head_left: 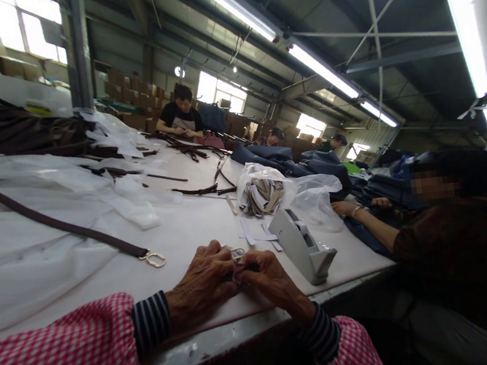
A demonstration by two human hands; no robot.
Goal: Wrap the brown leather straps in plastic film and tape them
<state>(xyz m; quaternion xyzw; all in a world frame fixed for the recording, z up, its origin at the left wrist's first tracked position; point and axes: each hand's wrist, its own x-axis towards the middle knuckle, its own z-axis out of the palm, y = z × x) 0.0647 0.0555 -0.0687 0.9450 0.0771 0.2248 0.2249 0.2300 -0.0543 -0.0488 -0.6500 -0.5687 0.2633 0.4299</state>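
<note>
My left hand [202,284] and my right hand [272,281] meet on the white work table [196,226], pinching a small metal buckle [237,256] on a short dark strap end [247,268]. My fingers hide most of the strap end. A long dark brown leather strap [54,220] with a gold oval clasp [154,260] lies to the left of my left hand, apart from it. Close beside my right hand stands a grey tape dispenser [299,246], and small white paper strips [253,234] lie just beyond my hands.
A clear plastic bag of paper pieces [262,195] sits on the table. White sheeting [38,194] covers the left side. Several dark straps lie farther along. Co-workers [181,116] sit at the far end, and another person's arm [366,221] reaches in at right, among navy fabric pieces [285,160].
</note>
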